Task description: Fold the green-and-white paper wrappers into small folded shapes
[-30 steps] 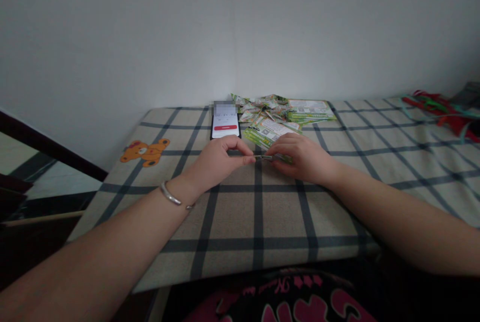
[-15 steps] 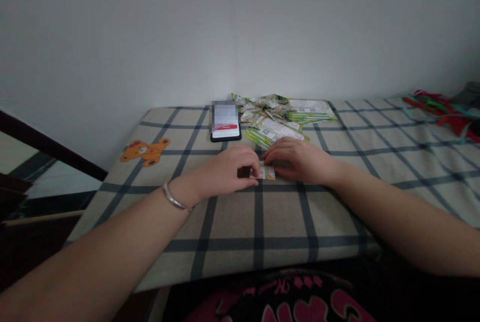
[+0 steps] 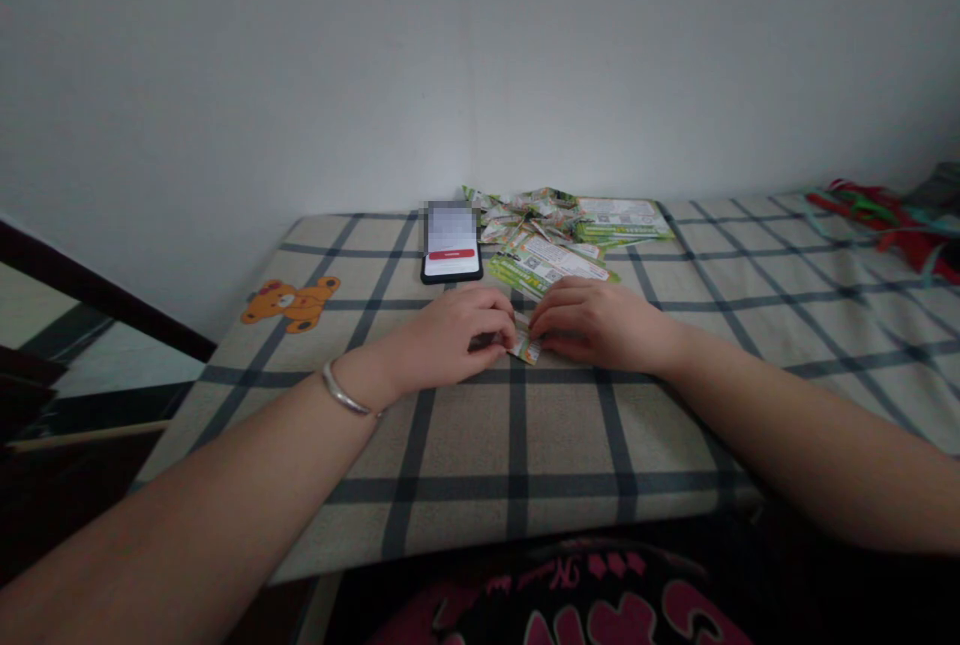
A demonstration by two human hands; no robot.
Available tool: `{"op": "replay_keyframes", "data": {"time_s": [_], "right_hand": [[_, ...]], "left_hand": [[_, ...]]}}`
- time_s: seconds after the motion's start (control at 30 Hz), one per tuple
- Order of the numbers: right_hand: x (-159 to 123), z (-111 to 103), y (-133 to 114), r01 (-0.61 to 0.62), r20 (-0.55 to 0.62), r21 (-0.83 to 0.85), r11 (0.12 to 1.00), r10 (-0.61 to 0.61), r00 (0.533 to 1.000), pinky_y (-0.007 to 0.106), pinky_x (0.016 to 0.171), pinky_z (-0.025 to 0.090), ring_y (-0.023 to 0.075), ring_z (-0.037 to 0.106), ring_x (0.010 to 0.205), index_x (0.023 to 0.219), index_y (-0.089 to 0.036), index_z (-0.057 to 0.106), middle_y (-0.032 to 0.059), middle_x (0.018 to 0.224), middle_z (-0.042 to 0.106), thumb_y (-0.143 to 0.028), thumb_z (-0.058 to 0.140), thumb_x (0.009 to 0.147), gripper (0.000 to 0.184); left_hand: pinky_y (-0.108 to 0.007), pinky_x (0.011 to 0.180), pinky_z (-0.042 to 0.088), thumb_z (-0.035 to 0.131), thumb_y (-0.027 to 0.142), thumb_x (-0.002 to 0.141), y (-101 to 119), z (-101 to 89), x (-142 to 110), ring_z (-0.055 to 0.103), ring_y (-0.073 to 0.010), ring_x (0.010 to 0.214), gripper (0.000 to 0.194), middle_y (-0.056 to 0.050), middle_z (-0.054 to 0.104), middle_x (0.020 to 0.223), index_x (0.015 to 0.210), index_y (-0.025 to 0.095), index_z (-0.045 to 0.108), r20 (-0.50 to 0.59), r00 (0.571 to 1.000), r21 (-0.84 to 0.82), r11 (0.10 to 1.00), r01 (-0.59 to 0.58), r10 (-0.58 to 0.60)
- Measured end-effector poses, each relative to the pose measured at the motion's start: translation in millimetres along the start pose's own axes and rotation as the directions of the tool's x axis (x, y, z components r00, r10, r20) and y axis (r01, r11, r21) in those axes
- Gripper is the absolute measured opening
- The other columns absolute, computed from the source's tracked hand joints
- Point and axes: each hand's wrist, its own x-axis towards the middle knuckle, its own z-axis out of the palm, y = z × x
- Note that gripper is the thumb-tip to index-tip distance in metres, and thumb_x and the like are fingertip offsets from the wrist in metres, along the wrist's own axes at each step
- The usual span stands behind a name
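Note:
My left hand (image 3: 450,335) and my right hand (image 3: 600,325) meet over the checked cloth (image 3: 517,425), fingers curled and pinching a small folded printed paper piece (image 3: 525,349) between them. The paper rests low on the cloth, partly hidden under both sets of fingertips. A silver bangle (image 3: 341,392) circles my left wrist. Just beyond my hands lies a pile of green and white printed paper wrappers (image 3: 559,235), some flat, some folded.
A phone (image 3: 450,245) with a lit screen lies left of the pile near the wall. An orange bear patch (image 3: 292,303) marks the cloth's left side. Red and green ribbons (image 3: 892,220) lie at the far right. The surface's left edge drops to a dark floor.
The paper piece, held up edge-on between my fingertips a second ago, has come down onto the cloth. Both hands lowered and now press and fold it there.

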Motion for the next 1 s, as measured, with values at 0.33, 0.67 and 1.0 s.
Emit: {"op": "replay_keyframes", "data": {"time_s": [0.33,0.67,1.0], "right_hand": [[0,8,6,-0.105,-0.059,0.117,0.988,0.112,0.992,0.045,0.1,0.045,0.0258,0.053,0.119,0.098,-0.018,0.061,0.0127,0.119,0.064,-0.025,0.065,0.081,0.019],[-2,8,3,-0.039,-0.028,0.008,0.999,0.039,0.999,0.049,0.108,0.038,0.0304,0.04,0.134,0.103,-0.017,0.06,0.0119,0.121,0.063,-0.021,0.062,0.079,0.024],[2,6,-7,-0.227,-0.093,-0.205,0.952,0.212,0.973,0.042,0.089,0.042,0.028,0.054,0.097,0.1,-0.017,0.063,0.0102,0.096,0.065,-0.042,0.064,0.081,0.031]], "left_hand": [[-0.035,0.093,0.047,0.046,0.001,0.081,-2,-0.1,-1,0.057,-0.0175,0.101,0.032,-0.006,0.062,0.103,0.092,0.019,0.07,-0.006,1.0,0.022,1.0,-0.015,0.015],[-0.037,0.091,0.046,0.061,0.019,0.085,3,0.2,-1,0.057,-0.0202,0.1,0.01,-0.005,0.063,0.104,0.091,0.019,0.069,0.026,1.0,0.171,0.985,-0.014,0.01],[-0.037,0.085,0.045,0.058,0.027,0.089,1,-1.8,-3,0.059,-0.0217,0.096,0.017,-0.006,0.065,0.102,0.099,0.021,0.069,-0.032,0.998,0.328,0.943,0.057,-0.05]]}}
